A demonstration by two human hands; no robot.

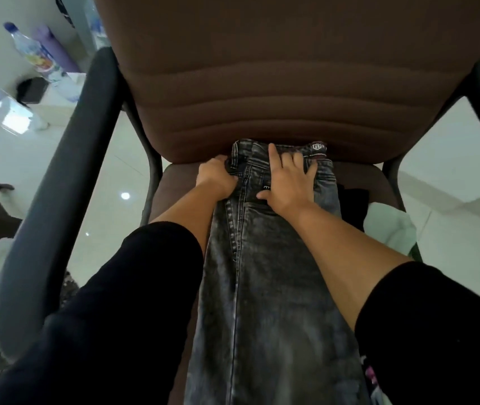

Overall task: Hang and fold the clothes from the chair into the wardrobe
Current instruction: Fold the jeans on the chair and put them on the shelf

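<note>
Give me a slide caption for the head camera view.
Both hands, left and right, on grey jeans laid along a brown chair.

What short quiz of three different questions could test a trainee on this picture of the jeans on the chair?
1. True or false: the jeans lie lengthwise on the brown chair, with the waistband toward the backrest.
2. Multiple choice: the left hand is A) gripping the waistband's left edge, B) resting on the armrest, C) holding the bottle.
3. Fill the gap: the right hand lies with spread fingers ____ the jeans.

Key: 1 true; 2 A; 3 on top of. More clothes, black and white, lie to the right of the jeans.
</note>
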